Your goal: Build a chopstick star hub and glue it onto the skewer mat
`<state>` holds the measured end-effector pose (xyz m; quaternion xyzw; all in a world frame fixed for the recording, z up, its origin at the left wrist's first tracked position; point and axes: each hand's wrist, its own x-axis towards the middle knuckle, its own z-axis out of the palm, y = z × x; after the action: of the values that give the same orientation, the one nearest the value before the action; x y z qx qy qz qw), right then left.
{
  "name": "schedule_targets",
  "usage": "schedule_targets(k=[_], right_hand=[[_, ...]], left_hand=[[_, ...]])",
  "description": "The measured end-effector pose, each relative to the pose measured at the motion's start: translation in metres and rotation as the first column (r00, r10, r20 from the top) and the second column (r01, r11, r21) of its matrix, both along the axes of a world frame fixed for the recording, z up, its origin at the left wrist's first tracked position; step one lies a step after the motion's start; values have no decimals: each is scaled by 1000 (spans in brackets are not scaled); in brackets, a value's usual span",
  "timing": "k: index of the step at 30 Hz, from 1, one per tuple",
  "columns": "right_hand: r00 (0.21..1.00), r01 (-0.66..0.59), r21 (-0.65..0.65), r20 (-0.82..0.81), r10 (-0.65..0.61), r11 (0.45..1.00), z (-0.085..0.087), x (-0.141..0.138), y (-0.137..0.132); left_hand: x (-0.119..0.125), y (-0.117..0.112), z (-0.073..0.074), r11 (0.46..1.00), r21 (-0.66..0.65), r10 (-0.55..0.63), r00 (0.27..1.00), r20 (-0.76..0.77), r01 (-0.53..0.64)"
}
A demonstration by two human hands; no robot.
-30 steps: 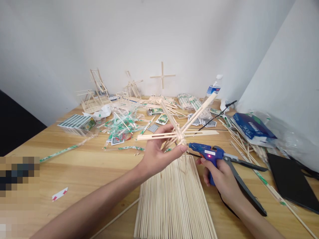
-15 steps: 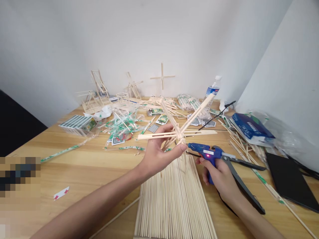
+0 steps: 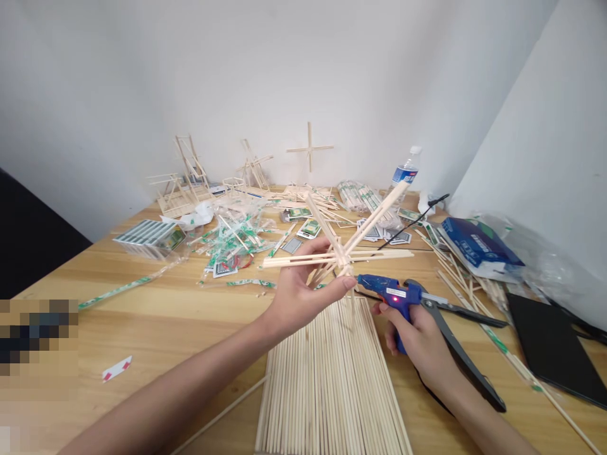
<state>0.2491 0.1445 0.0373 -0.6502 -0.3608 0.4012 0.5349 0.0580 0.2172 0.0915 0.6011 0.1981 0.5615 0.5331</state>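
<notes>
My left hand (image 3: 303,291) is closed around a star-shaped frame of thin wooden sticks (image 3: 374,218), near the hub where its arms cross. The frame is held up above a flat panel of sticks laid side by side (image 3: 327,385). In my right hand (image 3: 420,332) is a blue glue gun (image 3: 391,287) with a red light lit on its side and a clear glue stick out of its back. Its nozzle points left, close to the hub and my left thumb; whether it touches the sticks I cannot tell.
Black-handled cutters (image 3: 455,344) lie just right of the glue gun. Crumpled green-and-clear wrappers (image 3: 237,234) spread over the back left. Stick models (image 3: 184,170) and a water bottle (image 3: 405,170) stand near the wall. A blue packet (image 3: 481,243) and a black tablet-like slab (image 3: 557,347) are at right.
Both hands, the stick frame and the glue gun hold nearly the same positions. The whole view has shifted very slightly.
</notes>
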Motion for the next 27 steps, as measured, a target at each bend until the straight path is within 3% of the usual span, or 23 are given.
schedule_targets(k=[17,22,27], right_hand=[[998,53,7,-16,-53,999,8,7,-5],[999,17,-33,-42,-18,999,2,5,-8],[1000,-10,-78,-11,10,997,5,1,-8]], left_hand=[[-6,-4,0,993,-107,-57,998,-8,56],[-8,-6,-2,984,-164,-73,997,-25,68],[-10,-8,-1,987,-132,-94,995,-22,90]])
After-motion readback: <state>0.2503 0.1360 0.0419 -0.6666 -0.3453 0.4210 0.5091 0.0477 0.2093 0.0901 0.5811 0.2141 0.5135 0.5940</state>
